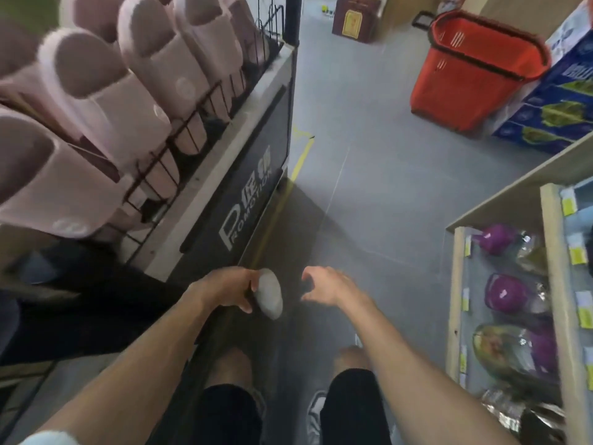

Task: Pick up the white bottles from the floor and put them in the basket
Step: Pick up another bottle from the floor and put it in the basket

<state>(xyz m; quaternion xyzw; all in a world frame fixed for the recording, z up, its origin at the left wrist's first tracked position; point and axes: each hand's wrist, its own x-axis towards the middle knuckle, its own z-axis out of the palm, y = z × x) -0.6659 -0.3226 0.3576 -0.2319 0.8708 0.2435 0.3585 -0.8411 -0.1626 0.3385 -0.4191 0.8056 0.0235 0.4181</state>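
Grey tiled floor (369,175). Red basket (449,91) stands upright on it, far right, stack of blue cartons (552,114) just beside. Maroon box (354,22) on floor further back. Yellow tape line (301,162) runs near foot of dark promotion stand (250,194), left.

Dark rack panel (244,200): "PROMOTION", large "P"; other characters unreadable.

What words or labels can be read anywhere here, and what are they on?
"PROMOTION", with a big P: dark panel under the slipper rack.
Chinese characters beside it: too blurred to read.
Blue cartons, yellow shelf tags, brown box: print too blurred.
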